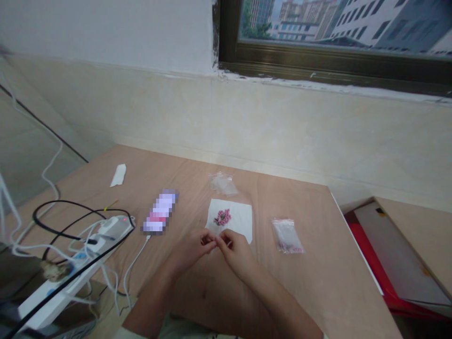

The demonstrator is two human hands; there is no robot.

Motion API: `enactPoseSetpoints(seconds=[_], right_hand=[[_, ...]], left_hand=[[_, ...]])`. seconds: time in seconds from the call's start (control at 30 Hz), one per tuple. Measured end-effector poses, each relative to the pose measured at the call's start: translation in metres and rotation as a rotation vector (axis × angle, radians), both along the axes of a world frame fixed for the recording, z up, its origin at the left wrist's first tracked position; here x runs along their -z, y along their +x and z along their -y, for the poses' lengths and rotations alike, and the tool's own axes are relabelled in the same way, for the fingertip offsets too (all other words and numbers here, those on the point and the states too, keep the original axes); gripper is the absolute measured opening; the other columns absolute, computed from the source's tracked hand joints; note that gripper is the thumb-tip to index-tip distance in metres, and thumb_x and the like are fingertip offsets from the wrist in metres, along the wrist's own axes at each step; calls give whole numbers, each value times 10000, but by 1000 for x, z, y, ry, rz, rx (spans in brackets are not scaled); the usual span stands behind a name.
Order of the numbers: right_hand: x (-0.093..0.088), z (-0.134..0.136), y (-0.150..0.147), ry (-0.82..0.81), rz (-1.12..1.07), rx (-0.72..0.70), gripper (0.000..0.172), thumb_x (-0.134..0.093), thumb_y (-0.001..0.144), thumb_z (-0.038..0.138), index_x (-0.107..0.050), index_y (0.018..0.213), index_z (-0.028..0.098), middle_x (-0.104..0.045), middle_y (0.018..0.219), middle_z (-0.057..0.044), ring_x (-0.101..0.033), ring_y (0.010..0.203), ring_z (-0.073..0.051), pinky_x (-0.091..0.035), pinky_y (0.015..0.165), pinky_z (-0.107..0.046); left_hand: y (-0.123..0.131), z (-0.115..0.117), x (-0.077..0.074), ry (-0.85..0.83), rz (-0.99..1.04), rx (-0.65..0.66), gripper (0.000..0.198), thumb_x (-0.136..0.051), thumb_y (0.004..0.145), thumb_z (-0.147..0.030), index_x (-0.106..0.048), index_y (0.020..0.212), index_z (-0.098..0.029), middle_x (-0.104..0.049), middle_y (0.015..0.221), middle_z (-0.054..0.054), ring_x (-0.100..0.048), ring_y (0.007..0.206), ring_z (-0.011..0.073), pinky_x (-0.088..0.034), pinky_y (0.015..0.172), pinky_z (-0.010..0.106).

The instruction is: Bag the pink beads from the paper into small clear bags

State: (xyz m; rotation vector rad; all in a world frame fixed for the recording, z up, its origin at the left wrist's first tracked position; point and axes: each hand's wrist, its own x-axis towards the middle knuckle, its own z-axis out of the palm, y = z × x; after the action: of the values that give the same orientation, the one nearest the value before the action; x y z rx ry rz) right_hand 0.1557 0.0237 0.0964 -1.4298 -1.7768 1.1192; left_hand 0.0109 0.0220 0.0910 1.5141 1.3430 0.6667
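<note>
My left hand (195, 248) and my right hand (235, 250) meet fingertip to fingertip just above the wooden table (318, 282), both pinched shut on something too small to make out. Right behind them lies a white paper square (240, 221) with a small heap of pink beads (222, 217) on it. A clear plastic bag with pink beads at its bottom (287, 236) lies to the right of my right hand. Another crumpled clear bag (222, 182) sits beyond the paper.
A phone (160, 212) on a white cable lies left of the paper. A white power strip (67, 268) with tangled black and white cords fills the table's left edge. A white scrap (118, 175) lies far left. Red and grey boards (395, 263) lean at the right.
</note>
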Motion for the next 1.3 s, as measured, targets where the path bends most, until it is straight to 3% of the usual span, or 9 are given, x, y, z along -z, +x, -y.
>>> enactPoseSetpoints(seconds=[0.3,0.4,0.63,0.87,1.13,1.3], right_hand=[[-6,9,4,-84,-8,-19,189,-453,720,190,-565,573,152,-541,524,-1,-477,498,-107,-348,495,-218],[-10,11,1,-108,-44,-23,190,-448,722,207,-555,575,151,-532,529,2,-456,462,-94,-347,463,-214],[-9,6,-5,-203,-153,-29,122,-452,711,235,-499,630,157,-478,507,27,-419,412,-78,-295,357,-178],[-13,-7,-6,-189,-163,-65,139,-432,676,160,-487,548,157,-472,492,26,-401,439,-70,-302,411,-179],[-7,-9,-4,-86,-47,86,117,-426,571,100,-414,474,165,-399,471,45,-380,481,-81,-272,461,-192],[-10,0,-11,-91,-114,31,98,-414,586,120,-411,500,166,-400,490,46,-378,489,-79,-273,465,-187]], left_hand=[[-3,14,-11,-36,58,85,240,-457,737,-346,-617,718,-169,-588,654,-9,-517,606,112,-392,552,194],[-5,16,-12,-9,42,58,226,-476,724,-355,-606,714,-170,-598,691,-3,-535,646,124,-406,576,203],[-8,10,-13,39,-7,37,207,-495,711,-348,-577,679,-160,-582,662,-10,-527,621,114,-408,566,206],[-9,0,-10,-30,62,99,223,-432,743,-308,-558,680,-135,-528,597,-23,-495,558,90,-402,531,197],[-19,-7,-8,222,-273,-64,60,-452,636,-163,-465,577,-158,-432,530,-60,-414,497,77,-330,465,185],[-16,3,-18,261,-347,-9,49,-437,665,-176,-476,694,-166,-456,596,-42,-443,541,100,-370,502,212]])
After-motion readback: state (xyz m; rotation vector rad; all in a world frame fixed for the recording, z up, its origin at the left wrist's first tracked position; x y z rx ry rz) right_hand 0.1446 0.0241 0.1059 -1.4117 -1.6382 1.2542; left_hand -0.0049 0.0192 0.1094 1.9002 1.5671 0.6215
